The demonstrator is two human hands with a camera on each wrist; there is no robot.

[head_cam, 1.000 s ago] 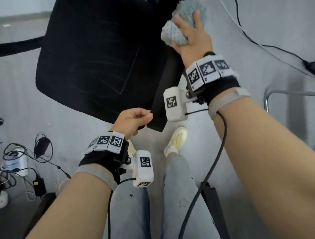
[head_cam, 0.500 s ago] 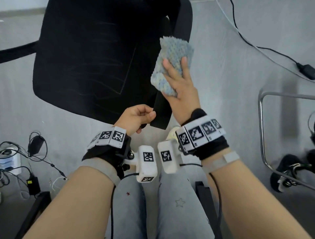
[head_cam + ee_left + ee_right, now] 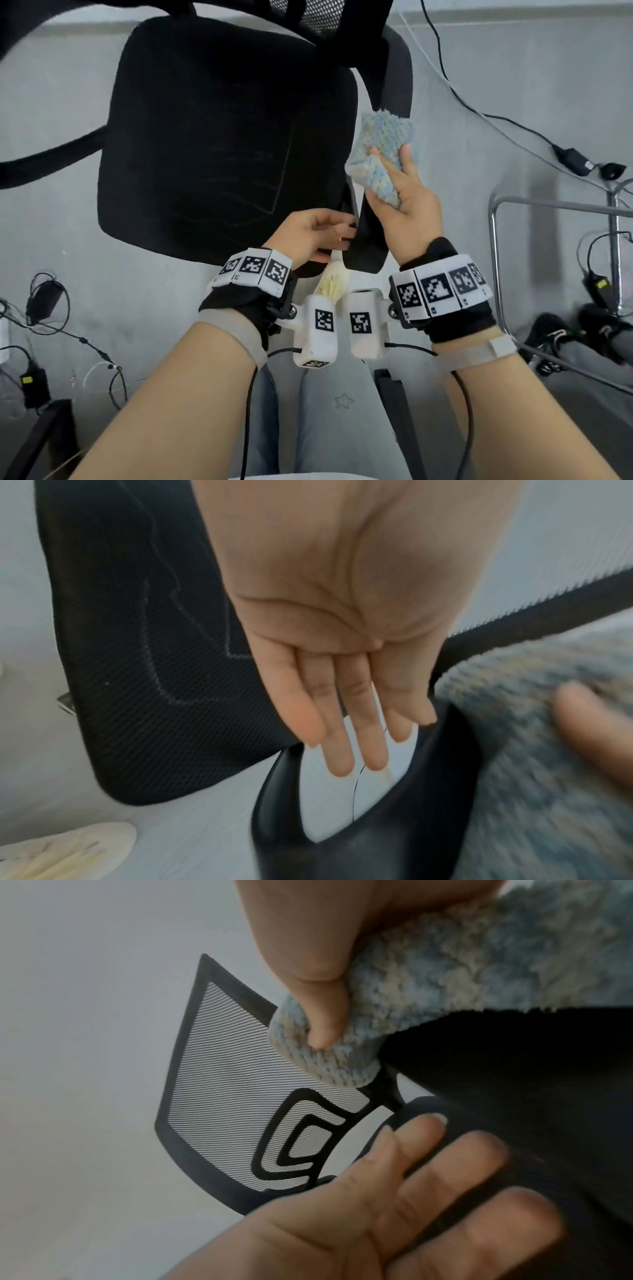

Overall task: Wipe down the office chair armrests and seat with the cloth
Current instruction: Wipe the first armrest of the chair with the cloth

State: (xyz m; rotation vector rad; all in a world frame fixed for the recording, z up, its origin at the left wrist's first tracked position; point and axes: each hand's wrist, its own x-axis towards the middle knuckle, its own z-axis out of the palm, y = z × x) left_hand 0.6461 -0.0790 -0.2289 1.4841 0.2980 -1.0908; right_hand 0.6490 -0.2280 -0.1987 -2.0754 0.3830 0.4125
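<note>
- My right hand presses the cloth onto the near armrest; its fingers lie on top and the thumb digs into the fold, I judge to keep it bunched while rubbing.
- My left hand lies just left of the cloth, fingers straight and together, touching the armrest's inner edge, probably steadying the chair.
- The armrest's long axis runs from the fingers away towards the backrest; the seat lies left.
</note>
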